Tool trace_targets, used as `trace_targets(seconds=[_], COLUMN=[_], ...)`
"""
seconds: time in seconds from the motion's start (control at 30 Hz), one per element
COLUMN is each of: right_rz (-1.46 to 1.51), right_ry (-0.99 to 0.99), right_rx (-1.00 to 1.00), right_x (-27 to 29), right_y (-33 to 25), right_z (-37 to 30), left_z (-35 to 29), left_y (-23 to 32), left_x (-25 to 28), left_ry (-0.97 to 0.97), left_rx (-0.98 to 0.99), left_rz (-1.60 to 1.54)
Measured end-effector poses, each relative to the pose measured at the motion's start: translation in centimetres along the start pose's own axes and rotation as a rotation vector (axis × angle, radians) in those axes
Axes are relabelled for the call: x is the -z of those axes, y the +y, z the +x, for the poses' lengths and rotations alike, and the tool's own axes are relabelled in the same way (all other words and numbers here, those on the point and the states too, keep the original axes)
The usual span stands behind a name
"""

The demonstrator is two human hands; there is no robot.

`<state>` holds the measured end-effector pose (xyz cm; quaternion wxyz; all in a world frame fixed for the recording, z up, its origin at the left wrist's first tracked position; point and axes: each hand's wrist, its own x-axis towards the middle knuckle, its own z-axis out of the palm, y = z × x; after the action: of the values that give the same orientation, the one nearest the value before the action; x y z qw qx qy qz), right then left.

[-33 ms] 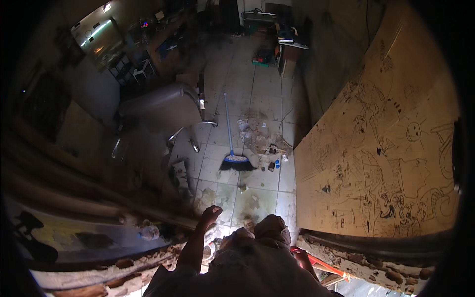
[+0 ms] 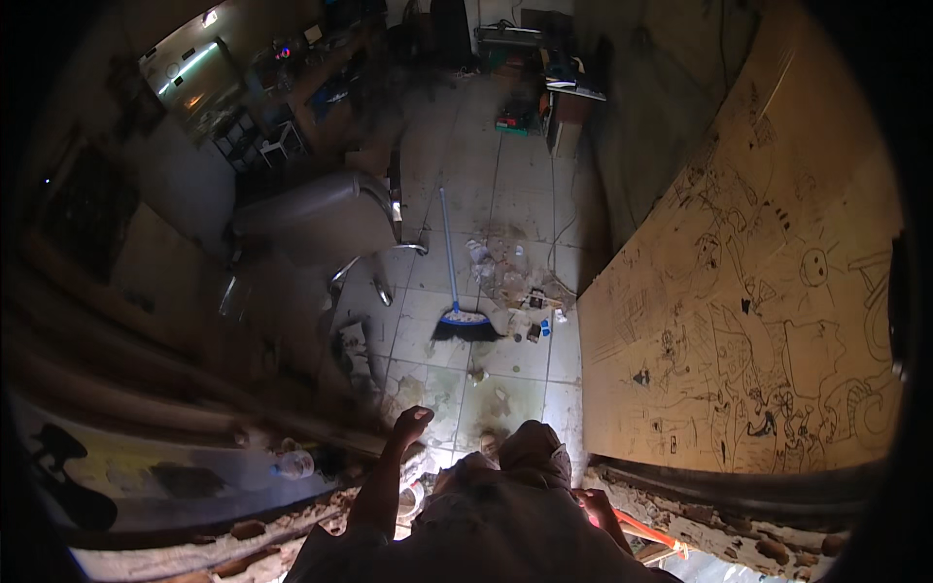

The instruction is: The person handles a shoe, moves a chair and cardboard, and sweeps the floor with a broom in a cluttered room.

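Note:
My left hand (image 2: 413,424) hangs in front of my body on the left, above the tiled floor, its fingers curled closed. Whatever may be inside that hand is hidden. Low on the right, my right hand (image 2: 596,506) is closed around a long red-orange handle (image 2: 659,535), which slants away to the lower right; its far end cannot be made out. Ahead on the floor lies a broom (image 2: 465,324) with a blue head, dark bristles and a pale stick (image 2: 448,243) stretching away from me. Neither hand touches it.
Dirt and litter (image 2: 510,272) lie beyond the broom. A dark chair (image 2: 316,219) with metal legs stands left. On the right is a wooden door (image 2: 739,340) covered in drawings. A plastic bottle (image 2: 293,462) rests at lower left. A desk (image 2: 573,92) stands far back.
My right hand has turned slightly, and less of the red-orange handle shows beside it. The left hand stays curled in nearly the same place.

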<state>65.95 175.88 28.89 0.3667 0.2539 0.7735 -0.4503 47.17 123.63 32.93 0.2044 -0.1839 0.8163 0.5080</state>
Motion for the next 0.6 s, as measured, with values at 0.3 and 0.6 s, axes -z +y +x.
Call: trace_targets(seconds=[0.3, 0.6], right_rz=[0.092, -0.228], right_ry=[0.06, -0.132], right_rx=[-0.187, -0.051], right_x=[13.2, 18.0], right_y=[-16.0, -37.8], right_z=[15.6, 33.7], left_z=[12.4, 20.7], left_y=[6.3, 14.5], left_x=[5.6, 13.6], left_ry=[0.041, 0.452], left_rx=[0.275, 0.374], left_rz=[-0.256, -0.538])
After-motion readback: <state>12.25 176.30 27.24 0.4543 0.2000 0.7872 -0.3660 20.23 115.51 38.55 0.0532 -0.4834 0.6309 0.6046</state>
